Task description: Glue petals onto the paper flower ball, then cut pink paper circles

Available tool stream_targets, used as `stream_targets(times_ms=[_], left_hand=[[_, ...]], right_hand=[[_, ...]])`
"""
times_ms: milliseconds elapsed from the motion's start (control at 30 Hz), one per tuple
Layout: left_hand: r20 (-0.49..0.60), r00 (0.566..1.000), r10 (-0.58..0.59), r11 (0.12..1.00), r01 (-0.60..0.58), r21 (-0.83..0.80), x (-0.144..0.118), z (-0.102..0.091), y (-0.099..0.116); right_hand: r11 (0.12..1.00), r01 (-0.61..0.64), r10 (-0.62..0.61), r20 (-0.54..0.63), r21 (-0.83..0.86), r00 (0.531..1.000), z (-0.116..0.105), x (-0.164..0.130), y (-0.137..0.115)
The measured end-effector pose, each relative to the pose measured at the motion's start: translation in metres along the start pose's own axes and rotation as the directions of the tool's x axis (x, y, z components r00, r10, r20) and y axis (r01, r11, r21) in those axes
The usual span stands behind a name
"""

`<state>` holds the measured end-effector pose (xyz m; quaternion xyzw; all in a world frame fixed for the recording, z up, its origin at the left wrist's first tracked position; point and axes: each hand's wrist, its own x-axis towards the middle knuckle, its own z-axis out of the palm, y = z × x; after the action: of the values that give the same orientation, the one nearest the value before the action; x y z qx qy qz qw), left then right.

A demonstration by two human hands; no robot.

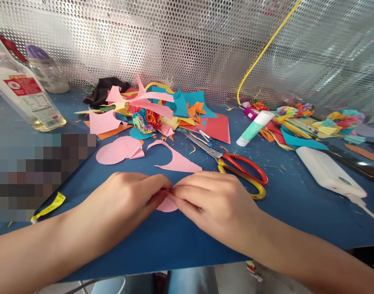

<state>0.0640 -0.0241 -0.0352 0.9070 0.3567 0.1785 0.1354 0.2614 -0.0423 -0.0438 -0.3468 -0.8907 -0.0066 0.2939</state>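
Between both hands is a piece of pink paper [167,205], its lower part rounded and its upper edge folded or pinched. My left hand [134,190] grips it from the left with thumb and bent fingers. From the right, my right hand [209,194] pinches the same paper, and the fingertips of both hands meet. Much of the paper is hidden behind the fingers. Just beyond lie pink paper circles [112,151] and a pink offcut [182,160] with a curved cut-out. Scissors [242,165] with red and yellow handles rest beyond my right hand.
A pile of coloured paper scraps [180,102] and a paper flower ball [146,119] lie at the back. A glue stick [254,128], a white power bank [330,171] with a cable and a dark phone [358,163] are right. A clear bottle [27,90] stands left.
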Motion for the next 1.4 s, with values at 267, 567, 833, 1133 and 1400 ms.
stream_targets(times_ms=[267,567,833,1133,1400], left_hand=[[-0.101,0.946,-0.307,0.856,0.228,-0.464,0.014,-0.016,0.013],[-0.109,0.949,-0.296,0.7,0.138,-0.701,0.017,-0.017,0.008],[-0.048,0.931,-0.361,0.657,0.218,-0.722,0.017,-0.017,0.006],[-0.022,0.955,-0.295,0.714,0.205,-0.67,0.012,-0.015,0.009],[-0.298,0.955,0.013,0.959,-0.096,-0.266,0.01,-0.009,-0.003]], right_hand=[[0.812,-0.27,0.311,0.007,0.518,0.95,-0.015,0.005,-0.004],[0.413,-0.439,0.451,0.24,0.798,0.86,0.001,0.01,0.012],[0.258,-0.423,0.482,0.264,0.868,0.836,-0.001,0.013,0.01],[0.426,-0.454,0.483,0.227,0.782,0.845,-0.002,0.009,0.011],[0.668,-0.405,0.453,0.09,0.624,0.887,-0.006,0.005,0.006]])
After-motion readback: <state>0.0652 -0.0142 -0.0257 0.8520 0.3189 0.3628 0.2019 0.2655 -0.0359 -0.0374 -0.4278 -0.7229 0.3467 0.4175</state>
